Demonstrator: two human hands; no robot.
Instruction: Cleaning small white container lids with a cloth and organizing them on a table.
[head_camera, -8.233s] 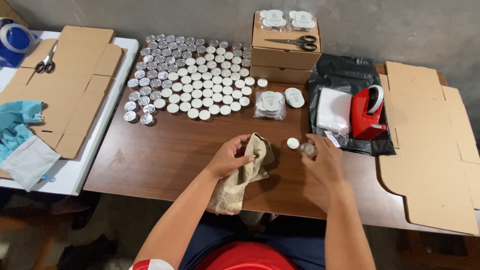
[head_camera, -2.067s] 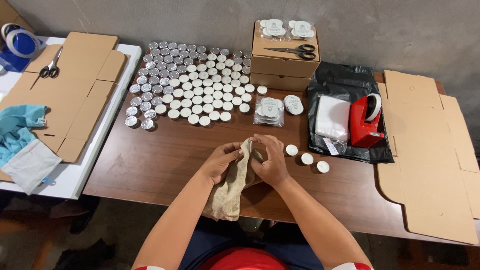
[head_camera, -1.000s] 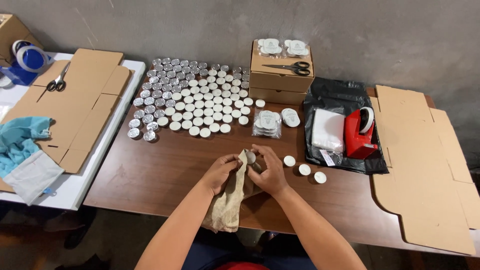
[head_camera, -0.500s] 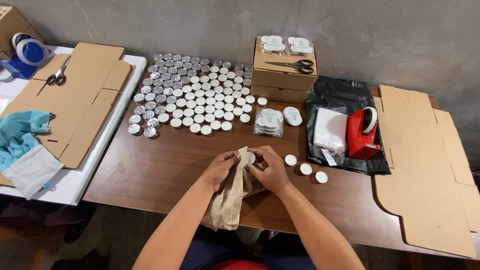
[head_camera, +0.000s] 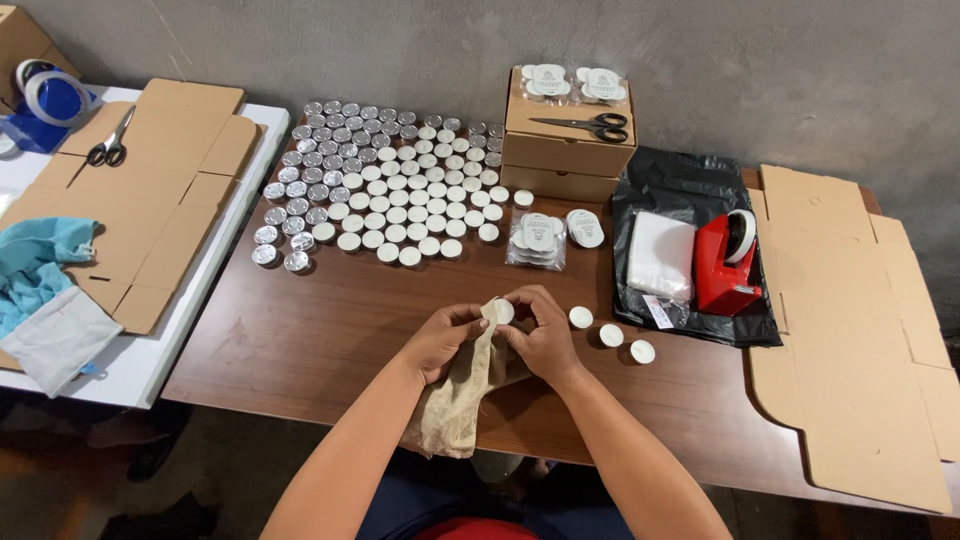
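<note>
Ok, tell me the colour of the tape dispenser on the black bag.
Red, seen in the head view: the tape dispenser.

Single head-worn view, steeply down and forward over the brown table (head_camera: 300, 330); hands (head_camera: 500, 335) close below

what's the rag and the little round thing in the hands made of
Rag: seems woven cotton, beige, limp and creased. Round piece, held by left hand and right hand: looks white and matte on top, perhaps wax or plastic; too small to tell.

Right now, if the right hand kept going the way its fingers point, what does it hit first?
The right hand points left-forward; it already touches the small white tealight, then the left hand and the beige cloth.
</note>
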